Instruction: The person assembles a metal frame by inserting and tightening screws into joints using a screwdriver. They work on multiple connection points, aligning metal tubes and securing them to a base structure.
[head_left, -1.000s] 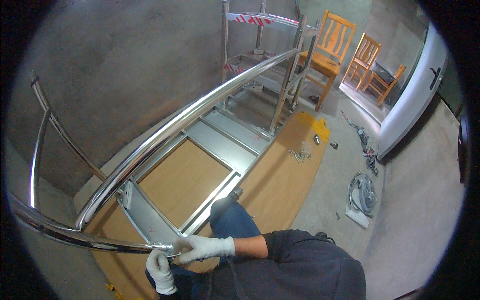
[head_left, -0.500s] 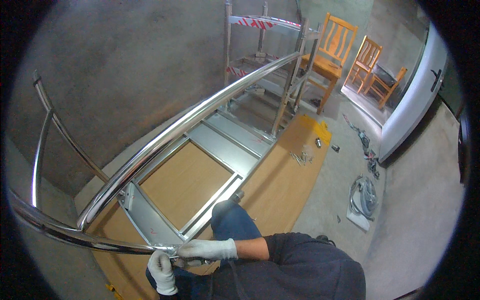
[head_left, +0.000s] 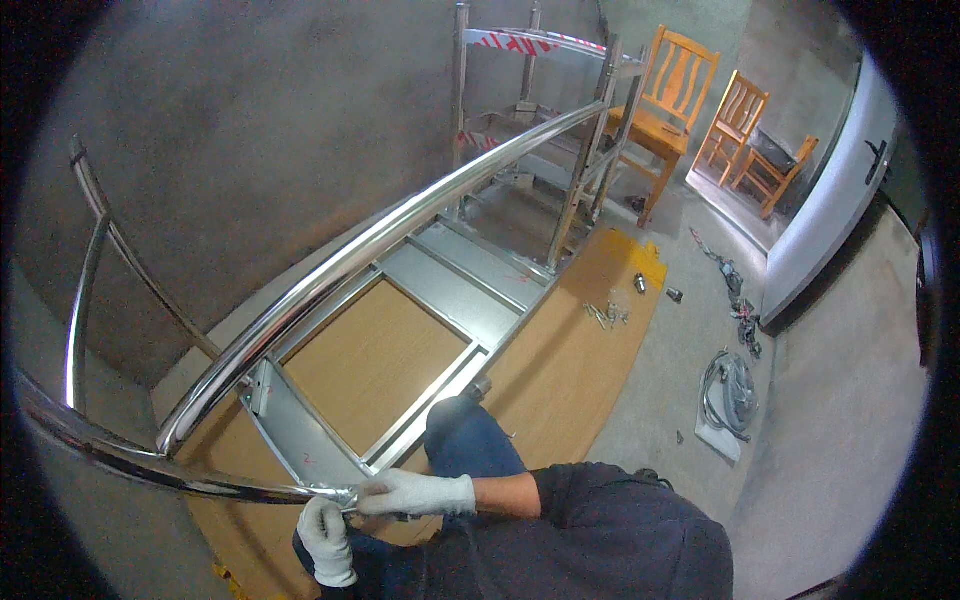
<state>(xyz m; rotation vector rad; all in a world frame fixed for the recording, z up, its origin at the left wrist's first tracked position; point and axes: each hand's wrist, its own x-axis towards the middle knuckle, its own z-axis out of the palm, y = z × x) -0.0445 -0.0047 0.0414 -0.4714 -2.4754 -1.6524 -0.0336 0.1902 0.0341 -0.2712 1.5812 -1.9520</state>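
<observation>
Both my hands wear white knit gloves and meet at the near end of a curved chrome tube point(head_left: 235, 487), part of a large metal frame. My left hand point(head_left: 326, 545) is just below the tube's end, fingers pinched together on something too small to make out. Coming in from the right, my right hand point(head_left: 420, 494) has its fingers curled at the same end. A small dark, metallic thing shows under its palm; its kind is hidden. A flat silver metal panel frame point(head_left: 440, 285) with a rectangular opening lies beyond my hands, next to my bent knee.
Brown board point(head_left: 550, 350) covers the floor under the frame. Screws point(head_left: 603, 317) and a small metal cylinder point(head_left: 641, 284) lie on it. To the right are a coiled hose point(head_left: 728, 400) and crumpled plastic point(head_left: 738, 300). Wooden chairs point(head_left: 662, 115) stand near a white door point(head_left: 825, 210).
My right hand has shifted slightly at the tube's end, and less of the thing under its palm shows. My left hand stays pinched in place. The view has moved a little.
</observation>
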